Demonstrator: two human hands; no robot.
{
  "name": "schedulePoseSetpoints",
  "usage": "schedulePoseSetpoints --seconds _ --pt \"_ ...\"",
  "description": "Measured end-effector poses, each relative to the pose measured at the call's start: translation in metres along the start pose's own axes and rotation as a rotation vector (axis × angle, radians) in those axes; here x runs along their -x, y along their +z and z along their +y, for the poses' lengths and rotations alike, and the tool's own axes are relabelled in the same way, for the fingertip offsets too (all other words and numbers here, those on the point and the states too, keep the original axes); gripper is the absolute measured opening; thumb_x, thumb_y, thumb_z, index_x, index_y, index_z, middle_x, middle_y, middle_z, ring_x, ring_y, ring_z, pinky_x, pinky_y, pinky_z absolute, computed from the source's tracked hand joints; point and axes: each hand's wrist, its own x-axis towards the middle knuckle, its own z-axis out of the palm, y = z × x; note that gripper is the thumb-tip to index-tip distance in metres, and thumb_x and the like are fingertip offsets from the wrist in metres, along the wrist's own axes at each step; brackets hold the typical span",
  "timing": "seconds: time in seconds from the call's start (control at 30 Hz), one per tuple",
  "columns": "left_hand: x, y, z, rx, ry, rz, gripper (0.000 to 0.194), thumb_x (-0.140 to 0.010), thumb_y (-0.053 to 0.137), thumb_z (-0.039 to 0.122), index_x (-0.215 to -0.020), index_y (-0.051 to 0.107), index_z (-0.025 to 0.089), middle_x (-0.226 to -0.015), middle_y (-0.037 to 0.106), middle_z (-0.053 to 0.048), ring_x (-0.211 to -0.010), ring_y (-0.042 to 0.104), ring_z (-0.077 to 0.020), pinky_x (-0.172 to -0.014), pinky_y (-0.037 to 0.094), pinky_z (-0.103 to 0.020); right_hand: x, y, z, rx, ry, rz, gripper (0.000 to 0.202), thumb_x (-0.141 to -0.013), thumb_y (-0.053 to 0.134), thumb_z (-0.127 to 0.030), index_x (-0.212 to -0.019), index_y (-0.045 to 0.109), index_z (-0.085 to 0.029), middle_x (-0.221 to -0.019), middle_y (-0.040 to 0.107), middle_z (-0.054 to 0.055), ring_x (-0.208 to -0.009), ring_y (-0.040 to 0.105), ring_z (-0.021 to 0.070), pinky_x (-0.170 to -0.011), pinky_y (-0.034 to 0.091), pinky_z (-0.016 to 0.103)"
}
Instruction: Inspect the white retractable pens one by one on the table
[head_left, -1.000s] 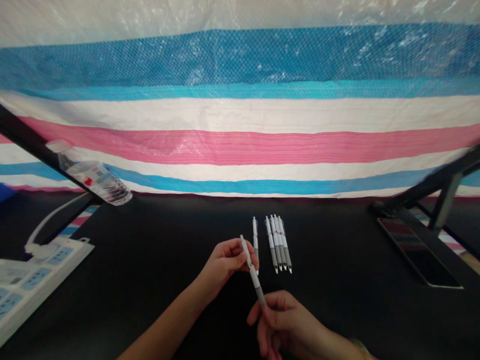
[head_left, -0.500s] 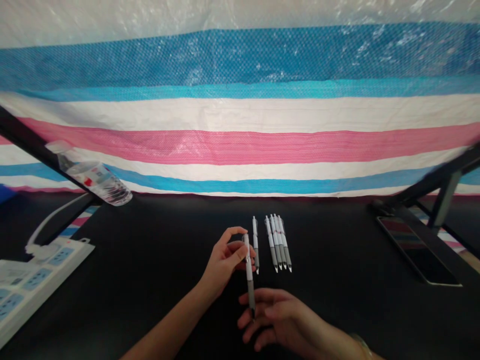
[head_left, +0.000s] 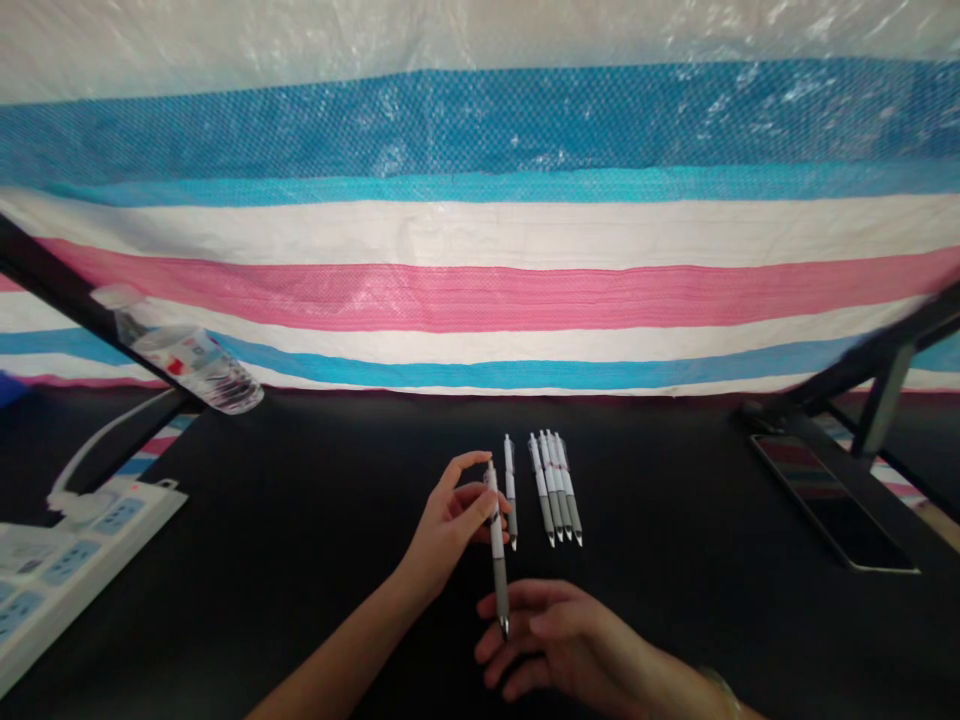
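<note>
My left hand [head_left: 454, 520] is closed on a white click pen [head_left: 496, 535] with a grey grip. Its thumb and fingers pinch the upper barrel, and the index fingertip rests at the push-button end. The pen points down toward me. Near its metal tip is my right hand [head_left: 559, 635], fingers apart and loosely curled; whether they touch the tip I cannot tell. Just beyond the left fingers lies a similar single pen [head_left: 511, 480] on the black table [head_left: 337, 470]. To its right, several matching pens [head_left: 555, 490] lie side by side, tips toward me.
A phone [head_left: 829, 500] lies on the right, beside a black metal support [head_left: 847, 375]. At left are a white power strip [head_left: 97, 560] with a plugged cable and a tilted clear plastic bottle [head_left: 199, 365]. Behind the table hangs a striped plastic sheet [head_left: 480, 230].
Both hands stay nearly in place. The held pen has shifted slightly, and its tip now looks bright metal instead of dark.
</note>
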Motion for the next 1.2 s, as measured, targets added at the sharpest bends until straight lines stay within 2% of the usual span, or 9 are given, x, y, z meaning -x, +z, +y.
schedulePoseSetpoints --seconds 0.4,0.57,0.67,0.77,0.87,0.97,1.07,1.13,1.2 --pt "-0.003 -0.001 0.001 -0.027 0.02 0.071 0.048 -0.079 0.079 0.037 -0.116 0.055 0.02 -0.08 0.072 -0.003 -0.065 0.065 -0.0151 -0.063 0.058 -0.029 -0.001 -0.002 0.004 0.008 -0.019 0.008 0.046 -0.078 0.069 -0.023 -0.12 0.068 -0.006 -0.106 0.073 0.018 -0.089 0.071 0.0232 -0.083 0.051 0.035" --pt "-0.011 -0.008 0.001 -0.098 0.048 0.14 0.054 -0.08 0.078 0.038 -0.125 0.055 0.02 -0.082 0.072 -0.003 -0.066 0.065 -0.0152 -0.063 0.059 -0.028 -0.001 -0.002 0.009 0.133 0.058 0.036 0.035 -0.08 0.069 -0.03 -0.107 0.071 -0.007 -0.094 0.074 0.014 -0.077 0.071 0.0202 -0.069 0.05 0.029" --pt "-0.019 -0.014 -0.002 -0.296 0.137 0.208 0.057 -0.08 0.077 0.037 -0.131 0.057 0.019 -0.096 0.071 -0.007 -0.068 0.067 -0.0158 -0.061 0.059 -0.028 -0.001 -0.002 0.01 0.255 0.087 0.029 0.034 -0.076 0.071 -0.03 -0.103 0.073 -0.009 -0.093 0.074 0.011 -0.078 0.069 0.0171 -0.07 0.048 0.026" --pt "-0.026 -0.019 -0.009 -0.54 0.328 0.275 0.053 -0.08 0.075 0.034 -0.13 0.062 0.02 -0.119 0.063 -0.01 -0.074 0.069 -0.0155 -0.061 0.059 -0.026 -0.001 -0.001 0.01 0.307 0.08 0.012 0.036 -0.074 0.073 -0.028 -0.105 0.072 -0.01 -0.095 0.074 0.01 -0.082 0.067 0.0172 -0.075 0.049 0.027" --pt "-0.028 -0.02 -0.014 -0.628 0.387 0.276 0.052 -0.084 0.068 0.031 -0.134 0.058 0.022 -0.128 0.054 -0.012 -0.089 0.071 -0.0197 -0.061 0.061 -0.027 0.001 0.004 0.006 0.345 0.063 0.003 0.038 -0.073 0.074 -0.031 -0.104 0.072 -0.01 -0.094 0.073 0.01 -0.08 0.067 0.0175 -0.073 0.049 0.029" --pt "-0.024 -0.02 -0.013 -0.646 0.362 0.2 0.048 -0.086 0.063 0.026 -0.134 0.057 0.022 -0.131 0.052 -0.013 -0.098 0.069 -0.0214 -0.072 0.064 -0.032 0.008 0.012 -0.006 0.594 -0.015 0.075 0.026 -0.077 0.07 -0.031 -0.096 0.07 -0.013 -0.089 0.072 0.007 -0.077 0.065 0.0173 -0.069 0.049 0.028" --pt "-0.015 -0.024 -0.004 -0.808 0.366 -0.049 0.049 -0.085 0.067 0.023 -0.134 0.058 0.024 -0.131 0.055 -0.012 -0.103 0.066 -0.0234 -0.085 0.062 -0.041 0.015 0.013 -0.022 1.324 -0.34 0.287 0.009 -0.081 0.062 -0.015 -0.088 0.068 -0.017 -0.089 0.069 0.005 -0.086 0.062 0.0189 -0.079 0.049 0.032" --pt "-0.01 -0.026 0.002 -1.006 0.407 -0.276 0.069 -0.075 0.082 0.026 -0.139 0.056 0.028 -0.141 0.052 -0.012 -0.122 0.057 -0.0305 -0.102 0.053 -0.049 0.017 0.007 -0.032 1.743 -0.575 0.336 0.018 -0.085 0.055 -0.009 -0.097 0.068 -0.017 -0.099 0.07 0.008 -0.096 0.062 0.0234 -0.087 0.049 0.038" --pt "-0.007 -0.028 0.006 -1.153 0.444 -0.434 0.088 -0.062 0.093 0.037 -0.141 0.054 0.031 -0.152 0.045 -0.012 -0.134 0.045 -0.0362 -0.112 0.041 -0.056 0.016 -0.003 -0.038 2.072 -0.697 0.371 0.033 -0.088 0.054 -0.008 -0.119 0.064 -0.016 -0.123 0.067 0.012 -0.121 0.055 0.0303 -0.106 0.04 0.049"
